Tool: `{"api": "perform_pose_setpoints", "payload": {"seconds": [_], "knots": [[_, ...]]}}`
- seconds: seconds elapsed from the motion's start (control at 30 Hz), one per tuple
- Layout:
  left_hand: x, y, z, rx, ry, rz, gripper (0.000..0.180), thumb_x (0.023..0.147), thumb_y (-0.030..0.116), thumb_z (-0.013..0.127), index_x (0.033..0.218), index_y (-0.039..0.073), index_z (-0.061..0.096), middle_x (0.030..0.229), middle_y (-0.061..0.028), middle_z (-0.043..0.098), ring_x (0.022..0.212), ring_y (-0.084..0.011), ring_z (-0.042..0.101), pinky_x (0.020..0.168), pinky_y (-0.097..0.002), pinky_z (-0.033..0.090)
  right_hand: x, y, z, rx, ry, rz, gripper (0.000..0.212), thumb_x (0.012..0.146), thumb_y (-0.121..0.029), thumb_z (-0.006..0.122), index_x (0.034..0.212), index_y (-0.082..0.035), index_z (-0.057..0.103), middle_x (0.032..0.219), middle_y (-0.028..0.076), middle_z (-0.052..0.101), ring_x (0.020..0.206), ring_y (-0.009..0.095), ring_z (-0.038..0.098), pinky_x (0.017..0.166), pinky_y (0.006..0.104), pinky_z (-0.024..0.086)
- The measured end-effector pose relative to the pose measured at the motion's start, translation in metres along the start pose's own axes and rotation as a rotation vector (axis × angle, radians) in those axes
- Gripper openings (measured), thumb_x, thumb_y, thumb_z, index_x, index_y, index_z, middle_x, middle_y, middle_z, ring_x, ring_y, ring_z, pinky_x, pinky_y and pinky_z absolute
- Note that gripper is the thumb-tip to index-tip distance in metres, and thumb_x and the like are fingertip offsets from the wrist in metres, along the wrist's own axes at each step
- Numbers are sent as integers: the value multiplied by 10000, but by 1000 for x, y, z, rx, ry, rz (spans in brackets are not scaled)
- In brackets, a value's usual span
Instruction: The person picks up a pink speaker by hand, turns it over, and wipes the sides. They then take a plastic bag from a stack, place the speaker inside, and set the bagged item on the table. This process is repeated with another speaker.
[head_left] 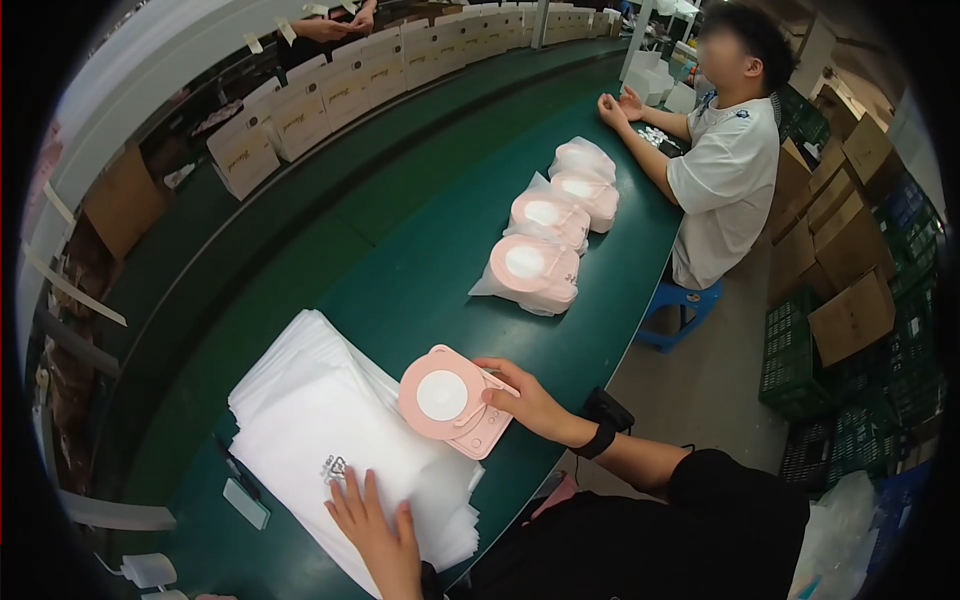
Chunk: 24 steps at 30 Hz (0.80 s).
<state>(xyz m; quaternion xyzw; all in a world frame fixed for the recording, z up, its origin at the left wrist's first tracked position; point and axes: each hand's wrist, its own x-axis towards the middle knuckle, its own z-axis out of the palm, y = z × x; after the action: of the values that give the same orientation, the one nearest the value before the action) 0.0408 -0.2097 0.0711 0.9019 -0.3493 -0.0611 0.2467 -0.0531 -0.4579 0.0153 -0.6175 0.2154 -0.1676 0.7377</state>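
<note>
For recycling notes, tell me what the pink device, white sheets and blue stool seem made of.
Pink device: probably hard plastic, matte, from its even colour and rounded edges.
White sheets: likely thin frosted plastic film, judging by soft ripples and faint translucency; paper is possible.
Blue stool: probably smooth moulded plastic, uniformly coloured.

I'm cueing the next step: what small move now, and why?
With the left hand spread over the stacked white bags, probably lift the top one's edge: the right hand holds an unbagged pink device, while similar devices ahead are bagged.
</note>
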Motion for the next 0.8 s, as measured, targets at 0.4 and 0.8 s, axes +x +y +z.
{"api": "perform_pose_setpoints", "payload": {"seconds": [0.4, 0.8], "knots": [[-4, -12, 13, 100, 38, 22, 613, 803, 204, 615, 1337, 18, 378, 1453, -180, 276, 1367, -387, 157, 1114, -517, 48, 8, 13, 1, -28, 32, 11, 543, 880, -284, 616, 1288, 15, 418, 1207, 114, 523, 1090, 156, 498, 924, 276, 404], [-7, -17, 19, 148, 120, -7, 616, 826, 298, 617, 1339, 40, 393, 1438, -183, 298, 1351, -398, 195, 1101, -549, 74, 29, -113, 8, 816, -53, -515, 571, 866, -315, 557, 1334, -40, 381, 1227, 122, 527, 1101, 243, 537, 943, 417, 435]]}}
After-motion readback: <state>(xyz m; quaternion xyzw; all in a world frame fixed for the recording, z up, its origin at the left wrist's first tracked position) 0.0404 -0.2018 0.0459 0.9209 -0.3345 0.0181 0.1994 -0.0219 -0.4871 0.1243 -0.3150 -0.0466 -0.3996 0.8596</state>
